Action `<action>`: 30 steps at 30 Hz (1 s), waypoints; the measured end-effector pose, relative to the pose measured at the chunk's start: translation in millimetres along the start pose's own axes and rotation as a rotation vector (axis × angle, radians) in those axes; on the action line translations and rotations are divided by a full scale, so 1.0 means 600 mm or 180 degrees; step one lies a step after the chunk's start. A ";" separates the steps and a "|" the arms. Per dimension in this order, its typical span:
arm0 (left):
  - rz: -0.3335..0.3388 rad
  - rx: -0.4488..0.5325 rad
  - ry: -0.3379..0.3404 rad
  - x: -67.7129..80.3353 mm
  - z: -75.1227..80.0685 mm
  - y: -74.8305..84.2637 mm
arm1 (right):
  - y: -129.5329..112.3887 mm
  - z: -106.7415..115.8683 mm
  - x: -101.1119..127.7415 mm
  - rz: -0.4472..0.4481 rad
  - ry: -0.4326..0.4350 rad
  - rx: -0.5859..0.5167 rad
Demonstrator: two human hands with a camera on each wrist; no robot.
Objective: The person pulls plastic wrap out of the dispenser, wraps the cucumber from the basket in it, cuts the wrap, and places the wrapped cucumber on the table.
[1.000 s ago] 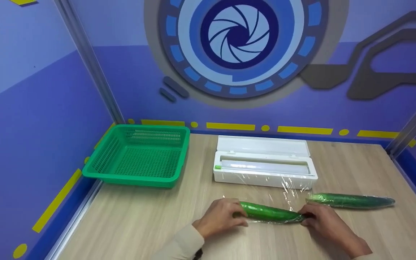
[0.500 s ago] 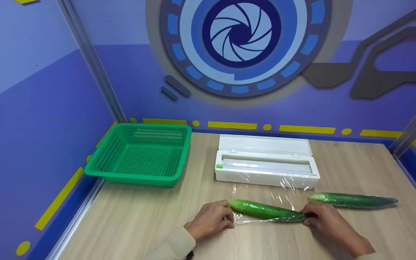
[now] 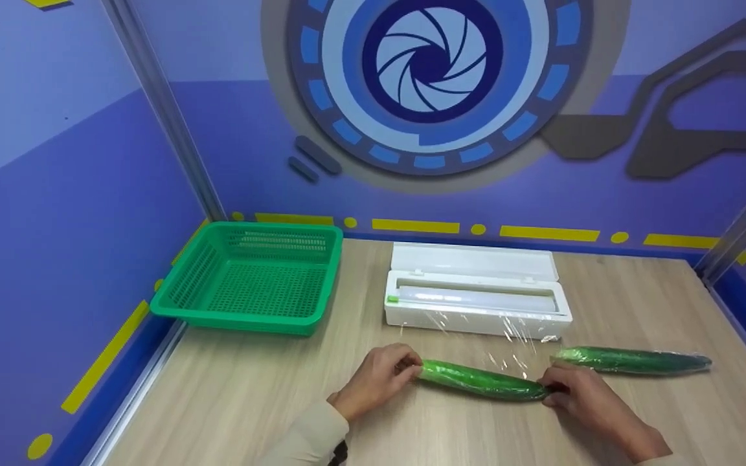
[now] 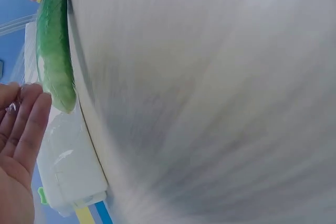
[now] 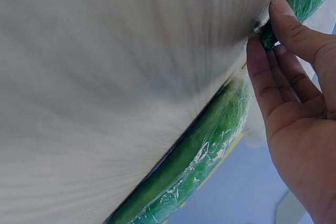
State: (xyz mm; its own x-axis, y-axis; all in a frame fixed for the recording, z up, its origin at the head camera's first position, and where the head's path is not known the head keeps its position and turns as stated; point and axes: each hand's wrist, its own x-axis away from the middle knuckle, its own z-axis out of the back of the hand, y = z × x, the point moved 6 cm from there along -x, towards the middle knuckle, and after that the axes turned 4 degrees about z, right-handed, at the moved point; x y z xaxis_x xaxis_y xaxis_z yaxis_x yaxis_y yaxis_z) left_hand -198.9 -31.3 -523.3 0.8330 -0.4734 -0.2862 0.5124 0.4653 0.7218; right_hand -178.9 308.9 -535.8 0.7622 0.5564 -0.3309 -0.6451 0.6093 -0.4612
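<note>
A green cucumber [image 3: 486, 382] lies on the table between both hands, with clear cling film [image 4: 14, 106] about it. At the pale end, my left hand [image 3: 378, 380] pinches the film between thumb and fingertips. My right hand [image 3: 585, 396] pinches the darker tip of this cucumber with thumb and fingers. Film still runs from the cucumber back to a white cling film dispenser [image 3: 470, 320], lid raised, film roll [image 3: 476, 299] inside. A second cucumber [image 3: 638, 360], wrapped in film, lies just beyond my right hand; the right wrist view shows its crinkled wrap.
A green plastic basket [image 3: 250, 321] with slotted sides stands at the back left of the wooden table [image 3: 463, 433]. Behind the dispenser rises a printed blue wall [image 3: 243, 162], and side walls bound the table left and right.
My left hand went left off the cucumber's pale end, then moved slightly back and up with the film. The loose film edge in front of the cucumber no longer shows. The right hand keeps its grip.
</note>
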 end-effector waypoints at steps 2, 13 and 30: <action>0.0013 -0.0032 0.0020 -0.003 -0.005 -0.001 | -0.001 -0.001 0.001 0.0114 0.0065 -0.0002; 0.0255 -0.0415 0.0338 -0.020 -0.012 -0.019 | -0.001 -0.004 0.007 0.0462 0.0141 -0.0083; 0.1161 0.1031 0.0613 -0.025 -0.020 -0.063 | 0.005 -0.001 0.002 -0.0008 -0.0140 -0.0153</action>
State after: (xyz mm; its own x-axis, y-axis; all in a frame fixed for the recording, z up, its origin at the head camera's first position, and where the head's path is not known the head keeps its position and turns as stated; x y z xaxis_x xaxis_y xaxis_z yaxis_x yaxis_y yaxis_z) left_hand -228.0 -32.6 -553.7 0.9842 -0.1635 -0.0686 0.1165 0.3045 0.9454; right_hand -179.9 311.3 -538.0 0.7599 0.5799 -0.2936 -0.6389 0.5834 -0.5014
